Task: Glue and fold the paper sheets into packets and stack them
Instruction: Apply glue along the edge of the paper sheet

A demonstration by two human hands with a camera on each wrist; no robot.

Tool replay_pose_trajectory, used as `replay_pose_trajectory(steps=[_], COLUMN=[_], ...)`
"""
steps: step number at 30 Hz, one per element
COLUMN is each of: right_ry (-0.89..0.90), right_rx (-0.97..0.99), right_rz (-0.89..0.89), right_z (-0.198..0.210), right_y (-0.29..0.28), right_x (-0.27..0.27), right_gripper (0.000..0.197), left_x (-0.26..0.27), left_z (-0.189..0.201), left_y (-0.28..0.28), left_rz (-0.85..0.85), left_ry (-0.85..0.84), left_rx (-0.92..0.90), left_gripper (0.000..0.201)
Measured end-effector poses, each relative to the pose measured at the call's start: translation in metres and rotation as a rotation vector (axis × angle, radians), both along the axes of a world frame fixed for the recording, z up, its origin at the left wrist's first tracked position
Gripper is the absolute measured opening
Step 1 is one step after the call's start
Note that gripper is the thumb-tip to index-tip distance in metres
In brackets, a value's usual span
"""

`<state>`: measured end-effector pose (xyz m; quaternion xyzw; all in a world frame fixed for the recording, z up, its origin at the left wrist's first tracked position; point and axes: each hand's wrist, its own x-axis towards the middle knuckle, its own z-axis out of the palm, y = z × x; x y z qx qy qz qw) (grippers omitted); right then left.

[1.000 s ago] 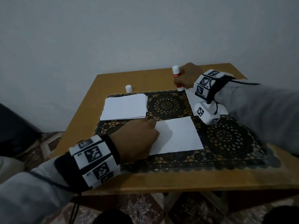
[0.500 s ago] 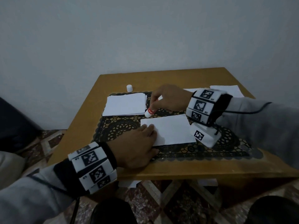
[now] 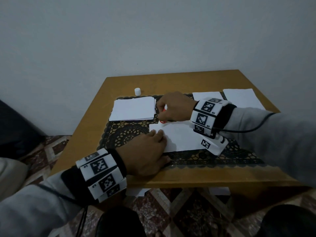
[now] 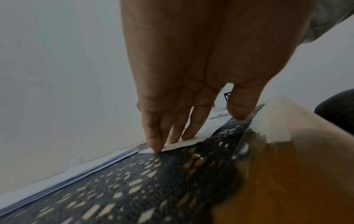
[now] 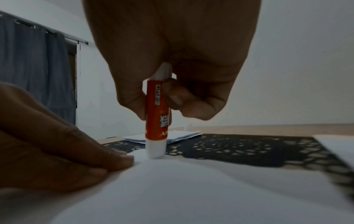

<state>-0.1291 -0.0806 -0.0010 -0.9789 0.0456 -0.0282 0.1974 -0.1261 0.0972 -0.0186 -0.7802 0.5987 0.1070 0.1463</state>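
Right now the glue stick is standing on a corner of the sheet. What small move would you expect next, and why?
Probably a stroke of the glue stick along the far edge of the sheet. The right hand grips it upright, tip on the sheet's far left corner, and the left hand presses flat fingers on the sheet's left end, steadying it.

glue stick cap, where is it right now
In the head view the small white cap stands on the bare table, far left, just behind the paper stack.
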Motion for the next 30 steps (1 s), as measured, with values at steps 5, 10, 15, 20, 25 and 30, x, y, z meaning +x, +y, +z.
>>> replay_pose_trajectory(steps=[5, 10, 15, 20, 25, 30], right_ry=[0.014, 0.032, 0.065, 0.007, -0.066, -0.021], right_rx=[-0.001, -0.003, -0.069, 0.028, -0.088, -0.054], right_rz=[-0.073, -0.134, -0.198, -0.271, -0.246, -0.237], right_z=[0.002, 0.001, 0.006, 0.020, 0.024, 0.009], right_y=[-0.020, -0.047, -0.061, -0.065, -0.054, -0.046], right_x=[-0.020, -0.041, -0.057, -0.062, -0.066, -0.061], right_gripper=[0.016, 0.019, 0.019, 0.017, 0.019, 0.016], left_x=[0.005, 0.010, 0.013, 0.012, 0.012, 0.011], left_z=[0.001, 0.005, 0.007, 0.004, -0.001, -0.003], left_y=[-0.005, -0.015, -0.036, -0.058, -0.067, -0.063], left_rz=[0.000, -0.001, -0.043, -0.075, -0.072, -0.054], left_ry=[0.003, -0.013, -0.041, -0.147, -0.194, -0.201], left_rx=[-0.076, -0.131, -0.158, -0.056, -0.017, -0.014], left_gripper=[0.059, 0.043, 0.040, 0.053, 0.060, 0.060])
